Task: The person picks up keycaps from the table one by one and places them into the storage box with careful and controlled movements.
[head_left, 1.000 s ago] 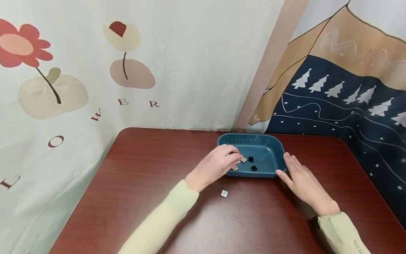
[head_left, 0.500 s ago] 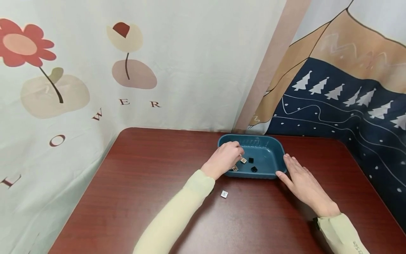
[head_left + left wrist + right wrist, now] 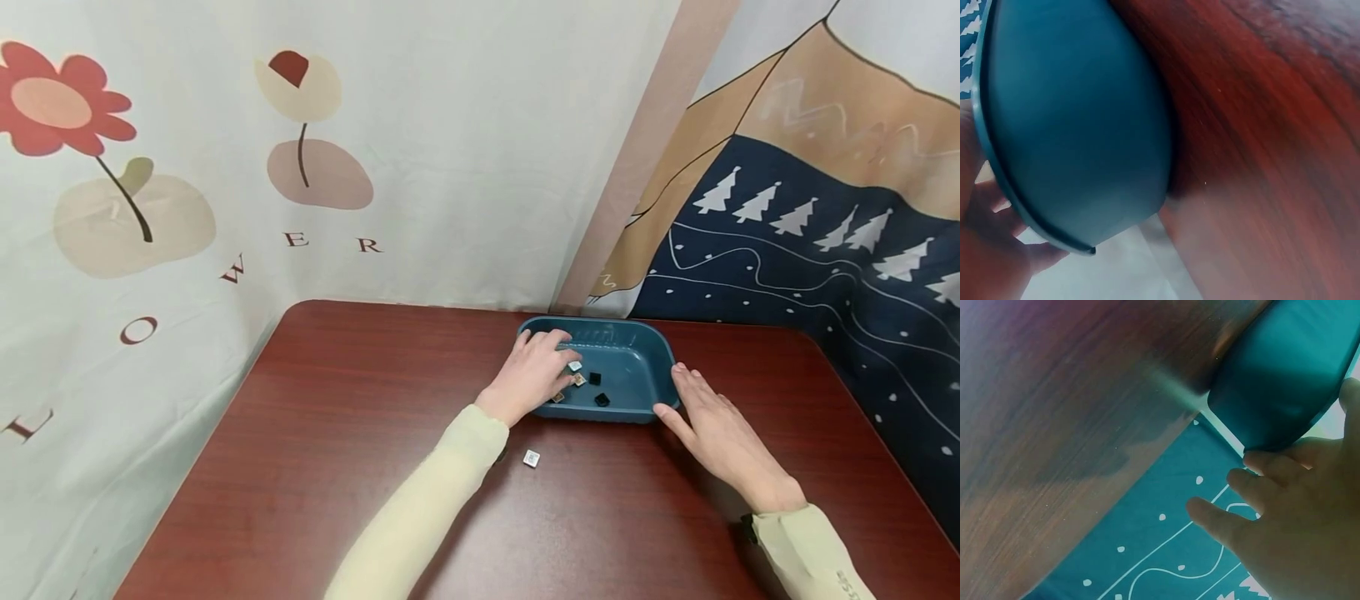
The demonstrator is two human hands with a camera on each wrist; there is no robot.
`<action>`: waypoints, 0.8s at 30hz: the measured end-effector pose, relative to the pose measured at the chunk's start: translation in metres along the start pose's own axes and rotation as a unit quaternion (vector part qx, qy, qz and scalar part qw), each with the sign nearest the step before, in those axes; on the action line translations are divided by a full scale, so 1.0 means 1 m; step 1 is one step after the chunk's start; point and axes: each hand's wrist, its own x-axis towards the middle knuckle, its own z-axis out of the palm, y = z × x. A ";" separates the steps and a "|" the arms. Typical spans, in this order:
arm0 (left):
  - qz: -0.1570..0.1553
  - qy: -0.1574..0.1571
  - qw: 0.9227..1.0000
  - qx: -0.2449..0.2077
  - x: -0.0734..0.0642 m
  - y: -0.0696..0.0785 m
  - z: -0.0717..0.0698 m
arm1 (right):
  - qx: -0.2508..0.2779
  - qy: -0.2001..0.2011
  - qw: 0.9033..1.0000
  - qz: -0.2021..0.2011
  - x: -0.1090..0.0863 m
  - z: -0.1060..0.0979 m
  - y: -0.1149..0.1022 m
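A blue plastic tray (image 3: 633, 414) stands at the back of the table. My left hand (image 3: 528, 375) reaches over its left end with the fingers spread and nothing gripped. Just by those fingertips lies a small white square piece (image 3: 574, 366), with a tan patterned one (image 3: 579, 380) below it. Another tan piece (image 3: 557, 397) lies near the front wall, and two black pieces, a back one (image 3: 595, 378) and a front one (image 3: 602, 400), lie farther right. My right hand (image 3: 716, 433) touches the tray's right end with straight fingers. The left wrist view shows the tray's outer wall (image 3: 1079, 119).
One white square piece (image 3: 531, 459) lies on the reddish-brown table (image 3: 360, 392), in front of the tray. Behind the table hang a pale flower-print curtain (image 3: 450, 167) and a navy curtain with white trees (image 3: 787, 258).
My left hand moved right and farther into the tray, then its fingers spread. A white piece now shows beside the fingertips in the tray. My right hand stayed in place.
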 end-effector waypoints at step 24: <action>0.192 0.068 0.975 0.091 -0.065 0.016 -0.022 | -0.004 -0.002 1.000 0.003 0.001 -0.001 -0.001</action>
